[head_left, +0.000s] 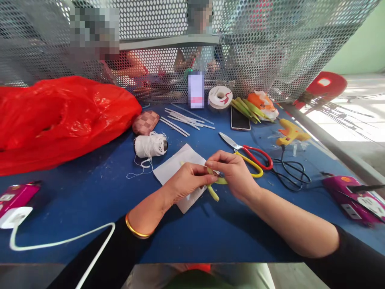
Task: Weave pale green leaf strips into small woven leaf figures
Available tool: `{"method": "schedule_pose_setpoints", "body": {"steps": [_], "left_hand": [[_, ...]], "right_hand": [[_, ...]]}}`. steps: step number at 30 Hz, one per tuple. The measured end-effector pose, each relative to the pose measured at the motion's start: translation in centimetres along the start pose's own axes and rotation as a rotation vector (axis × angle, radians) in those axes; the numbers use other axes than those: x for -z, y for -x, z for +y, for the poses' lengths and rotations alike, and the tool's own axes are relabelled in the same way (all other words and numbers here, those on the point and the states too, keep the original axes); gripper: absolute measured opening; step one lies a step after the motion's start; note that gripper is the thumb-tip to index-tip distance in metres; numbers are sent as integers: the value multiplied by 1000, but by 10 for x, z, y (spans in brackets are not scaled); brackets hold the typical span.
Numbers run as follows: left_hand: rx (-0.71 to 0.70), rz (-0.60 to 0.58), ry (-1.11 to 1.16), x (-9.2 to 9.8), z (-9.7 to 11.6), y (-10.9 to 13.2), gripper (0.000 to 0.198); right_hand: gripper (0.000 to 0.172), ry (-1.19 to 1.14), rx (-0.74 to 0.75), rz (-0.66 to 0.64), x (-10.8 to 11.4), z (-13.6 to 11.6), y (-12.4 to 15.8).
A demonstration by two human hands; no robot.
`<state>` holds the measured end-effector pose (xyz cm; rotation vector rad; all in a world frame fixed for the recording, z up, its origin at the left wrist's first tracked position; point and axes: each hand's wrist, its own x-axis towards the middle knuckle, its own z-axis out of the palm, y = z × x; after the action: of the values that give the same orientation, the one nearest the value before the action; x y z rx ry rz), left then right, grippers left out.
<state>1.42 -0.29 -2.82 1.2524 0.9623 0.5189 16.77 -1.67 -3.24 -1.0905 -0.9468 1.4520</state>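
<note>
My left hand [186, 181] and my right hand [233, 172] meet above the blue table [90, 188], both pinched on a yellow-green strip [214, 194] that curls between the fingers and hangs down below them. Under the hands lies a white sheet of paper [174, 164]. Red-and-yellow-handled scissors [246, 154] lie just right of my right hand. A spool of white thread [149, 145] rests to the left of the paper.
A red plastic bag [60, 116] fills the left. At the back lie white sticks [183, 119], a ribbon roll [220, 97], a phone [240, 119], green and orange pieces [255, 106]. A yellow glue gun [290, 135] and pink devices [355, 198] sit right. People sit behind the mesh screen.
</note>
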Motion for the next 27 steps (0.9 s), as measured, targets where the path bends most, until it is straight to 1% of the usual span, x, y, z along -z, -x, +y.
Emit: {"method": "schedule_pose_setpoints", "body": {"steps": [2, 5, 7, 9, 11, 13, 16, 20, 23, 25, 27], "left_hand": [[3, -15, -26, -1, 1, 1, 26], [6, 1, -23, -2, 3, 3, 28], [-22, 48, 27, -3, 5, 4, 27], [-51, 104, 84, -3, 7, 5, 28], [-69, 150, 134, -3, 8, 5, 34], [-71, 188, 185, -3, 9, 5, 38], [-34, 205, 227, -4, 10, 5, 37], [71, 165, 261, -3, 7, 4, 40], [135, 65, 361, -2, 3, 3, 48], [168, 8, 423, -2, 0, 1, 51], [169, 3, 434, -2, -1, 0, 50]], "right_hand": [[16, -6, 32, 40, 0, 1, 0], [19, 3, 28, 36, 1, -2, -2], [21, 3, -13, 22, 3, -7, -4], [29, -21, -76, 23, 5, -11, -6], [36, -47, -135, 15, 7, -13, -8], [34, -42, -156, -24, 7, -11, -8], [29, -9, -126, -78, 6, -5, -7], [27, 86, -27, 7, 4, 0, -6], [25, 170, 59, 47, 2, 2, -5], [24, 200, 79, 50, 0, 2, -2], [24, 180, 64, 42, -1, 1, 0]]}}
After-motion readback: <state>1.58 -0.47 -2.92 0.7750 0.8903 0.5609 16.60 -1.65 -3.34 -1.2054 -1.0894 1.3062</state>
